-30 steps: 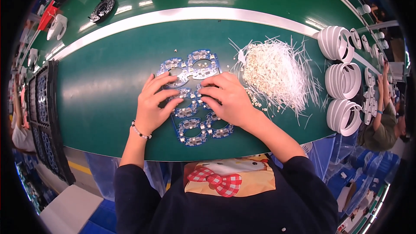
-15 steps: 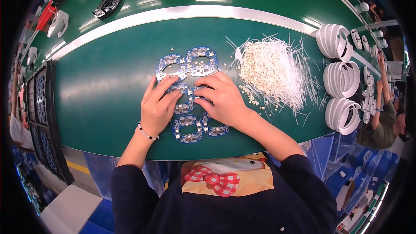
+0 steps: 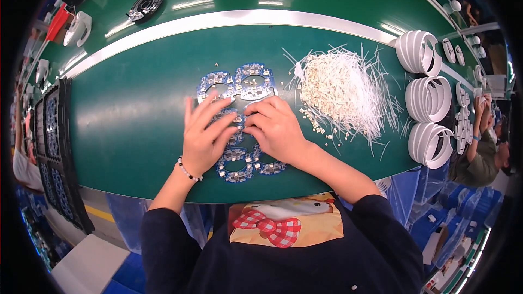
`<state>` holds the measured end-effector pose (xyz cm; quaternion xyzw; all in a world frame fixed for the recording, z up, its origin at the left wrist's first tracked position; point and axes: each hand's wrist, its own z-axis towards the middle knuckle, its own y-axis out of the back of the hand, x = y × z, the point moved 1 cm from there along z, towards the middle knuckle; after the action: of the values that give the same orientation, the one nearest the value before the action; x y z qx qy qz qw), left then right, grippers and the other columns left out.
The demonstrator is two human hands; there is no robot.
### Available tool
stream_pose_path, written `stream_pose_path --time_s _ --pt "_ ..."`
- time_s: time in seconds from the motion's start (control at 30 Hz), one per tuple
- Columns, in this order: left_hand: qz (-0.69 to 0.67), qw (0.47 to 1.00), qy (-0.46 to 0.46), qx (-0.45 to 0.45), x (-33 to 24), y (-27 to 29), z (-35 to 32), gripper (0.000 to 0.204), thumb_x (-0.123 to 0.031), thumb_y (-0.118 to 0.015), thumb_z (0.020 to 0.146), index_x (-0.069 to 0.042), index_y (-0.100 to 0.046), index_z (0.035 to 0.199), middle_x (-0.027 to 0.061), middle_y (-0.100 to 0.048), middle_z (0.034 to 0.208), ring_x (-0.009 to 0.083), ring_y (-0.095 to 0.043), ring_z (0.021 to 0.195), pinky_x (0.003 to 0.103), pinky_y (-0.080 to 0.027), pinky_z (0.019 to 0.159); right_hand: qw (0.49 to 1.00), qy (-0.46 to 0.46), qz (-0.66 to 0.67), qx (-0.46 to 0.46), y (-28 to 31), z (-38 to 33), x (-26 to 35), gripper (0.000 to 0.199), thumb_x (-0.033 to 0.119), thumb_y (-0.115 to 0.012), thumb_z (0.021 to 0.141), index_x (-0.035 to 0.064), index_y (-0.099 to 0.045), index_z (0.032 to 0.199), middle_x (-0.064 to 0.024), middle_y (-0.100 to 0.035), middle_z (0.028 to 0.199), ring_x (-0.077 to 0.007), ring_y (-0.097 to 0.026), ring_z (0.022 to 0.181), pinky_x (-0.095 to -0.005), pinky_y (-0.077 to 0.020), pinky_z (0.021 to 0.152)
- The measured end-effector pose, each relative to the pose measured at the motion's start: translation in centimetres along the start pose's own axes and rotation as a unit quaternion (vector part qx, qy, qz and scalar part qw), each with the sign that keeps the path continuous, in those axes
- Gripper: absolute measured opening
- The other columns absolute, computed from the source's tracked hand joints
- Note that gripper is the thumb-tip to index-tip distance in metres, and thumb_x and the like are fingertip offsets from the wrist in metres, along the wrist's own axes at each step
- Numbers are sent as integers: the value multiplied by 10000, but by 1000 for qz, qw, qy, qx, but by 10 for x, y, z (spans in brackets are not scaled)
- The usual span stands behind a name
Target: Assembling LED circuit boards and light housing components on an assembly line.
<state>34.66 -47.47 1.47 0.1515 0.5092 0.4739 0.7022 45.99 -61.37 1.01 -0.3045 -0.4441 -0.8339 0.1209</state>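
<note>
Both hands [image 3: 239, 133] lie palm-down, fingers [image 3: 210, 111] spread, on circuit boards [image 3: 239, 84].

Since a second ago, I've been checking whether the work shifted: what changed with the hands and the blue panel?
Little changed. Both hands stay flat on the blue circuit board panel; the left hand has spread its fingers, and the right hand still presses beside it. The panel, the pile of white strips and the white rings stayed put.
</note>
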Motion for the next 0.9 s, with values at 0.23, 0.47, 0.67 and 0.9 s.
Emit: stream_pose_path --time_s 0.23,0.47,0.67,0.9 --pt "-22 998 -20 61 4 -3 -8 124 -122 -733 686 -90 -626 740 40 -635 1049 231 -569 1084 554 -195 1054 971 -97 213 -43 5 0 -14 133 -47 -666 699 16 -635 812 -84 -612 885 -201 -615 725 -272 -492 624" --pt "-50 997 20 50 2 -2 -4 68 -39 -666 733 -58 -602 748 73 -638 1023 245 -620 963 538 -236 1046 999 4 12 29 1 10 -3 116 88 -711 653 79 -651 752 -17 -595 938 -210 -545 761 -319 -468 673" --pt "-82 996 30 -1 3 0 -6 62 -20 -655 741 -46 -621 786 67 -661 966 212 -640 747 511 -258 1045 999 4 33 15 -3 10 -9 104 91 -713 651 80 -649 732 -12 -591 915 -208 -531 766 -322 -461 665" --pt "-57 998 22 17 3 -4 -6 59 -21 -649 748 -57 -607 770 61 -655 961 203 -623 682 512 -263 1042 1000 -6 14 10 -5 9 -7 107 65 -691 681 58 -620 760 -32 -582 931 -215 -546 800 -325 -468 678"
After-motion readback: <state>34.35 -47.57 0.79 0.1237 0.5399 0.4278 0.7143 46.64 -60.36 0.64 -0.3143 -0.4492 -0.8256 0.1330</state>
